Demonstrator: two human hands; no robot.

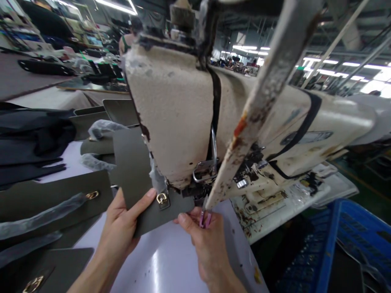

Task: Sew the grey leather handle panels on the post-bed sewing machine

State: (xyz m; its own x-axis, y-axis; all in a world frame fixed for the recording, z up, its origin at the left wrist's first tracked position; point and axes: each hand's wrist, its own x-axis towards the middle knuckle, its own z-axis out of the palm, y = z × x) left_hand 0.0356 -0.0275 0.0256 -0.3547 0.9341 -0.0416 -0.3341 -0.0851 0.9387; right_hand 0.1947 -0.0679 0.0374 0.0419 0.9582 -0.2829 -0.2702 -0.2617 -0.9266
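My left hand [117, 226] grips the left edge of a dark grey-green bag panel [128, 156], with the thumb lying on top. A gold ring fitting [161, 198] sits on a small tab of this panel, and a strap in clear plastic wrap [156, 179] runs up from it. My right hand [209, 240] is closed around small scissors [205, 219] with pink-purple handles, blades pointing up. Its thumb and fingers are at the panel's right corner; whether they pinch it is unclear. Over the panel stands a worn cream sewing machine [171, 110], its head hiding part of the panel.
A rusty metal bar [253, 110] slants down close to my right hand. More panels with wrapped straps [42, 213] lie at the left, beside black fabric [27, 138]. A blue plastic crate [324, 248] stands at the lower right. Another person [130, 36] is behind the machine.
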